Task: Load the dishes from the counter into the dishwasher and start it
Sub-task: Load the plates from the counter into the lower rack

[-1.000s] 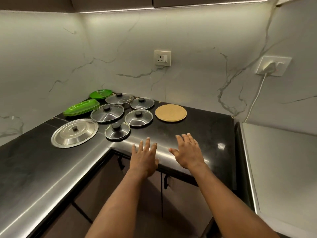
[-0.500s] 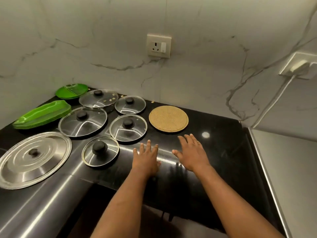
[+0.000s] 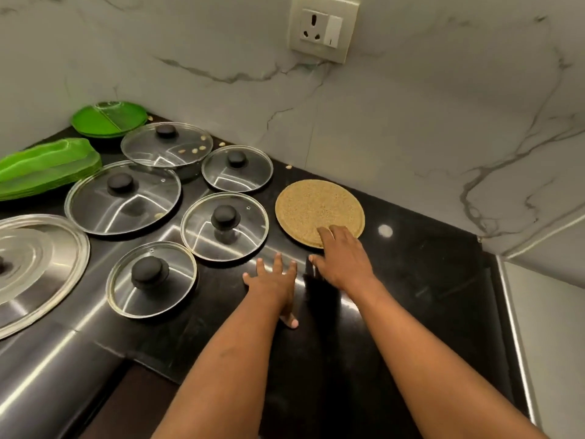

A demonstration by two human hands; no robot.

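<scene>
On the black counter (image 3: 411,280) lie several glass lids with black knobs; the nearest are a small lid (image 3: 151,279) and a middle lid (image 3: 225,225). A round cork mat (image 3: 316,207) lies to their right. My right hand (image 3: 342,258) reaches onto the mat's near edge, its straight fingers touching it. My left hand (image 3: 273,282) lies flat on the counter just left of it, fingers spread, holding nothing. A large steel lid (image 3: 31,267) sits at the far left. Green plates (image 3: 107,120) and a stack of green leaf-shaped plates (image 3: 47,166) stand at the back left.
A marble wall with a power socket (image 3: 323,26) rises behind the counter. A white appliance top (image 3: 550,327) borders the counter on the right. Small crumbs lie on and around the back lids. Dark cabinet fronts show below the counter edge.
The view has closed in on the counter. My right hand has moved forward onto the cork mat's near edge. My left hand has stayed flat on the counter.
</scene>
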